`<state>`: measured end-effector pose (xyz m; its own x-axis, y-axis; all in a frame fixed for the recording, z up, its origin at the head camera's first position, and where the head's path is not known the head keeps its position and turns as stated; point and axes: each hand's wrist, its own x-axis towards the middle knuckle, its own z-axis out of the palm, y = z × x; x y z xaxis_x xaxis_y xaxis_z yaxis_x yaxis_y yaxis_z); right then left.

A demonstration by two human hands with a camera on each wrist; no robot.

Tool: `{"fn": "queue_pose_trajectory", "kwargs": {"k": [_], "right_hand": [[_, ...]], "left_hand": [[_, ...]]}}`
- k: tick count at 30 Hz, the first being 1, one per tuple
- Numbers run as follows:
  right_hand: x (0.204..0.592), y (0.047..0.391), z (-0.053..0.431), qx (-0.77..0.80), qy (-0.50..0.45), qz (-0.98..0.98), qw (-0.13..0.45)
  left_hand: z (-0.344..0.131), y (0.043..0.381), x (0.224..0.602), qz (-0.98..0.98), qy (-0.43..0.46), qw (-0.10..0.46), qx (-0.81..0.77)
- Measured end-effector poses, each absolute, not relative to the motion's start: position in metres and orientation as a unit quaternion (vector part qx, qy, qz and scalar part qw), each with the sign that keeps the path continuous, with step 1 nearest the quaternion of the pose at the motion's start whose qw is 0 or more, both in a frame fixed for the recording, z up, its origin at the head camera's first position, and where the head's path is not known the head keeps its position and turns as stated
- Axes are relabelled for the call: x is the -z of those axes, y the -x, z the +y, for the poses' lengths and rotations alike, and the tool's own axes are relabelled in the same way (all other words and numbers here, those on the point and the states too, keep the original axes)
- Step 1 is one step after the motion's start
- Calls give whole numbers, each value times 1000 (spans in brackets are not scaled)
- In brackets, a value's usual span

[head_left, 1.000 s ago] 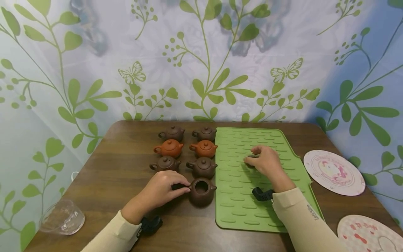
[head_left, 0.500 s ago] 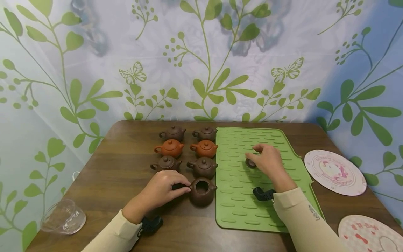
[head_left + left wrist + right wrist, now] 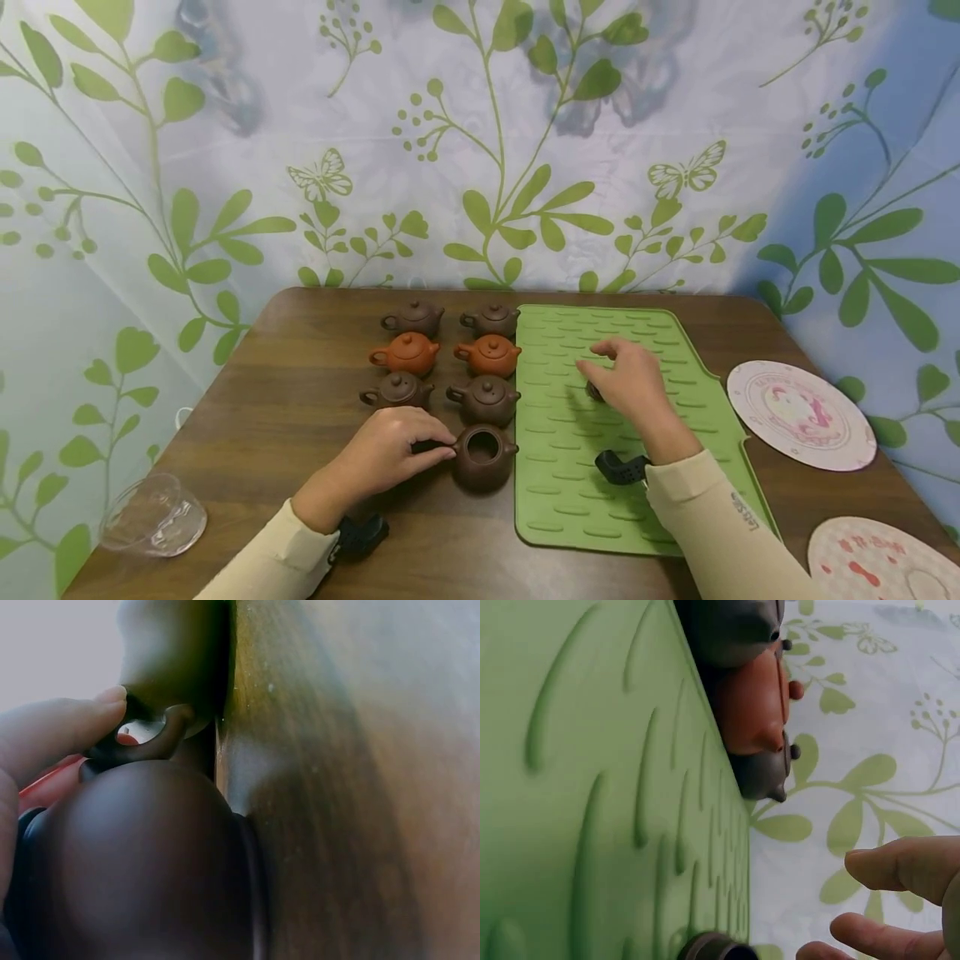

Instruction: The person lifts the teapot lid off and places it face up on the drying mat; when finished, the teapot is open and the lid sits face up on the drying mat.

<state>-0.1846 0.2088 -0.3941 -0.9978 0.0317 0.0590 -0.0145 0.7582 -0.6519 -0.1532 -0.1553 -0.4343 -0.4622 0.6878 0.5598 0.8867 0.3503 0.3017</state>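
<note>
With thumb and forefinger, my left hand [image 3: 386, 454] pinches the handle of a dark brown teapot [image 3: 480, 471] standing lidless at the near end of the right column. In the left wrist view the fingertip meets that handle [image 3: 154, 748], and the round body of another brown teapot [image 3: 142, 862] fills the foreground. Over the green mat [image 3: 570, 500] is my right hand [image 3: 633, 387], thumb and fingers spread and holding nothing. A small dark lid [image 3: 593, 392] lies on the mat below them, partly hidden by the hand; the right wrist view shows the lid [image 3: 716, 948] apart from the fingers.
Lidded teapots stand in two columns left of the mat: brown ones such as this far one [image 3: 414, 319], and two orange ones [image 3: 405, 355]. A clear glass [image 3: 161, 521] is at the left front, a round printed mat [image 3: 802, 417] at the right, another [image 3: 877, 558] nearer.
My right hand has let go of the teapot lid, and its fingers have spread and moved slightly away from it. The left hand and teapot have stayed put.
</note>
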Motion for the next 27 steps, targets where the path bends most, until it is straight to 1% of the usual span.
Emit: {"fn": "queue_pose_trajectory", "kwargs": {"k": [6, 12, 19, 27], "right_hand": [[391, 185, 198, -354, -17, -933, 52], [387, 188, 182, -364, -46, -928, 58], [385, 187, 169, -375, -71, -923, 58], [385, 188, 153, -386, -112, -914, 48]], "left_hand": [[-154, 153, 435, -804, 497, 160, 284], [-158, 153, 430, -816, 487, 158, 270], [-165, 158, 425, -811, 474, 150, 308], [-166, 166, 411, -812, 451, 162, 333]]}}
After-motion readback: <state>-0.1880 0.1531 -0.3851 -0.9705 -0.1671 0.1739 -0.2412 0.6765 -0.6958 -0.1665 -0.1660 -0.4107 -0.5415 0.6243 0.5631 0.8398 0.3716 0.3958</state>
